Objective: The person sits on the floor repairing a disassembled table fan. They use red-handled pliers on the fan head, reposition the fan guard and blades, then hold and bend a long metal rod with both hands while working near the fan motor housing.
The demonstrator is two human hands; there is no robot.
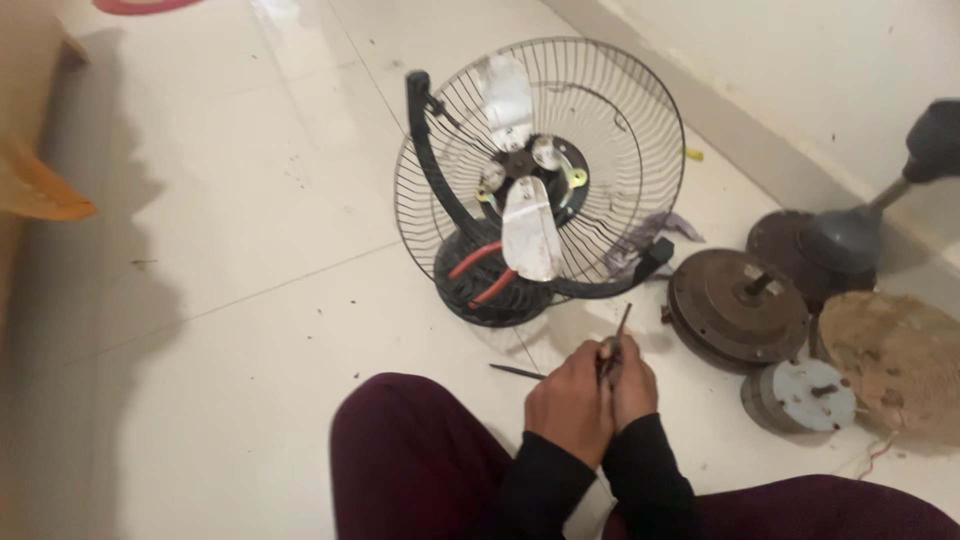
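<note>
No packages, labels, signs or screens are visible in this view.

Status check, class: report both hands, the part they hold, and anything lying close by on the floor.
Left hand and right hand pressed together, gripping a thin rod. Fan cage just ahead, red pliers in its base. Motor housing at right.
</note>
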